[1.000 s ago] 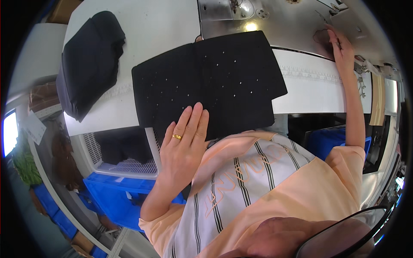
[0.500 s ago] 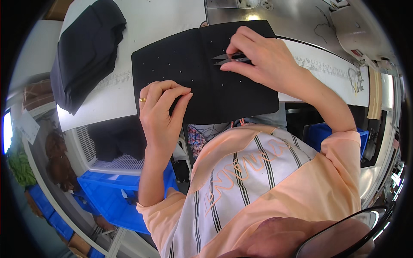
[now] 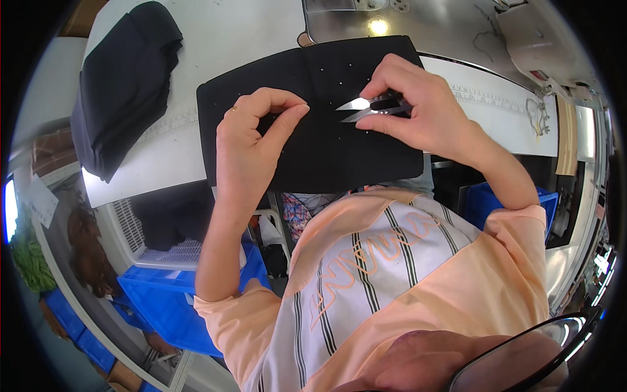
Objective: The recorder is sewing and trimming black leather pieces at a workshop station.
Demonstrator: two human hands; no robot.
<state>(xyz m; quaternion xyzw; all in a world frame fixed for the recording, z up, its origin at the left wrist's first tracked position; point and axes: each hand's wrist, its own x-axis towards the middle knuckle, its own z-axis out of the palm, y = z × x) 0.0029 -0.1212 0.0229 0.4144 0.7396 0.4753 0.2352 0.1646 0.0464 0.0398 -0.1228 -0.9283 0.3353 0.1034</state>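
Observation:
A black fabric piece [image 3: 313, 163] with small white dots lies spread across the table's near edge, a seam or fold running down its middle. Over its left half is my left hand [image 3: 258, 127], thumb and forefinger pinched together at the tips; whatever they pinch is too small to make out. My right hand [image 3: 418, 108] grips a pair of thread snips [image 3: 356, 111] above the right half. The two blades stand apart and point left toward my left fingertips. Some white dots beneath my left hand are covered.
Folded black fabric [image 3: 127, 85] is stacked on the white table [image 3: 228, 26] at the left. A metal machine bed [image 3: 418, 32] lies beyond, at the right. Below the table's left edge are a white plastic basket [image 3: 186, 255] with dark cloth and a blue crate [image 3: 157, 294].
My left hand has moved up and slightly right across the fabric, still pinched. The snips in my right hand have shifted right and a little nearer, their blades now wider apart.

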